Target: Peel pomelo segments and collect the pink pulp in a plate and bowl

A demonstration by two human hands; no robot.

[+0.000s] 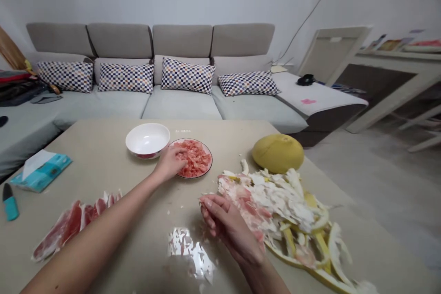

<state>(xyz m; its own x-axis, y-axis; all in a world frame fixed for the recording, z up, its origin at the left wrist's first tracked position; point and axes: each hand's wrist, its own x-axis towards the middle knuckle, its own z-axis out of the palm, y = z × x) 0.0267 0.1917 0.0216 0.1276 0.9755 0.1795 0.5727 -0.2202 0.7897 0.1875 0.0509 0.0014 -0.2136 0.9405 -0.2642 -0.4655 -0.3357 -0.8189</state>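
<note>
My left hand [168, 164] reaches over the near-left rim of a dark-edged plate [193, 177]. Its fingers are apart and touch the peeled pink pomelo flesh [196, 156] heaped there; whether a piece lies under the fingertips is hidden. Closer to me, my right hand [223, 220] is closed in a pinch above the table, with a small pale scrap, seemingly pomelo membrane [202, 198], at its fingertips. A pile of white membrane and yellow pomelo peel [285, 206] lies just right of it. Unpeeled pomelo segments [74, 220] rest on the table, partly behind my left forearm.
A white bowl [148, 138] stands left of the plate. The whole pomelo [278, 153] sits behind the peel pile. At the left are a blue tissue pack [43, 172] and a teal-handled knife [11, 206]. Scraps dot the tabletop [138, 248]. Beyond it runs a sofa [182, 103].
</note>
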